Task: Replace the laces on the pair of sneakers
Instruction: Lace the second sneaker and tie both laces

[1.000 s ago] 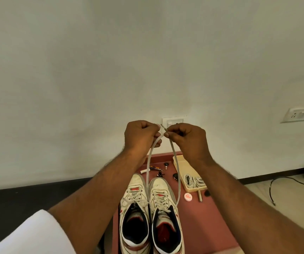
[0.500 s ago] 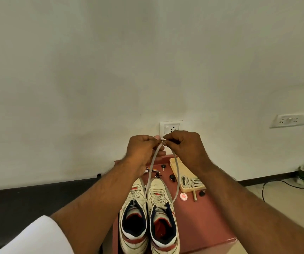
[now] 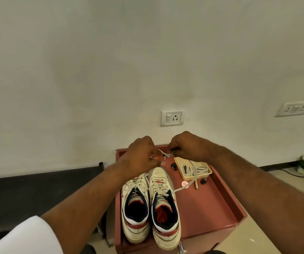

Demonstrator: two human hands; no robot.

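A person's two bare forearms reach in from the lower corners and meet just below the centre of the frame, over the far end of a reddish-brown tray-topped stand [image 3: 226, 204] with raised lips along its edges; the stand's far edge sits against a plain white wall. The left hand [image 3: 140, 153] and right hand [image 3: 187, 147] are both curled, knuckles up, each pinching one end of a flat pale grey lace [image 3: 193, 173]; the ends meet between the hands, and one strand droops in a loose curve down to the right sneaker [image 3: 164, 204]. The left sneaker [image 3: 135, 208] stands touching it, toes toward the wall; both are cream leather with red and navy collars, filling the stand's left half. Bare tray surface lies lower right of the shoes. Near the far right corner rests a shallow beige tray [image 3: 178, 160] holding coiled grey laces, with small dark bits and a round sticker just beside it. A white wall socket [image 3: 173, 117] sits above the hands; a white sleeve [image 3: 24, 237] shows lower left.
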